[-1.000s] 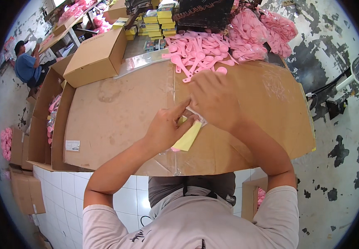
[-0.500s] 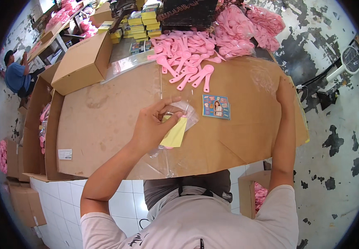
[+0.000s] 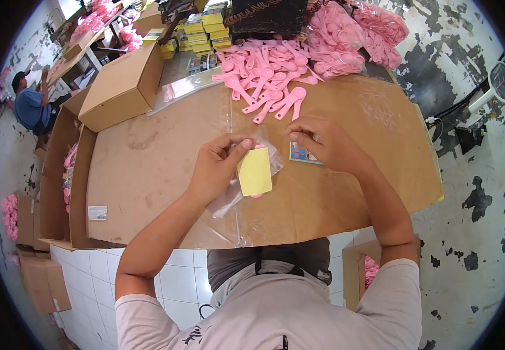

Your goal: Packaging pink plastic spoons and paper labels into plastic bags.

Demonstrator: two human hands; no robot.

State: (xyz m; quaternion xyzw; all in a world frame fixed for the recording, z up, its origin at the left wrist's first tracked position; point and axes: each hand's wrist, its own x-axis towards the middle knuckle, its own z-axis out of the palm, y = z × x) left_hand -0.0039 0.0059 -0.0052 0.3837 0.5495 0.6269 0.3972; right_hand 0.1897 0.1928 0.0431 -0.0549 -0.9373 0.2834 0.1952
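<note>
My left hand point(image 3: 217, 163) pinches a plain yellow card point(image 3: 256, 172) at its top edge. Pink plastic peeks out above and below the card, apparently a spoon behind it. A clear plastic bag point(image 3: 227, 199) lies under and beside the card, partly hidden by that hand. My right hand point(image 3: 331, 146) is just right of it, fingers curled and pinched together over a small printed blue card point(image 3: 304, 154), covering much of it. Whether anything is between those fingertips cannot be made out. Beyond both hands, a heap of pink plastic measuring spoons point(image 3: 264, 76) covers the table's far side.
Cardboard point(image 3: 147, 192) covers the table. A closed carton point(image 3: 123, 87) stands at the far left, beside an open box point(image 3: 60, 198). Behind are stacked yellow cards point(image 3: 214, 26) and bagged pink spoons point(image 3: 337, 44). Another person point(image 3: 31, 105) sits at the far left.
My right hand has come from the table's right edge to the blue card, its fingers now curled. My left hand has turned the yellow card more upright and flat toward me.
</note>
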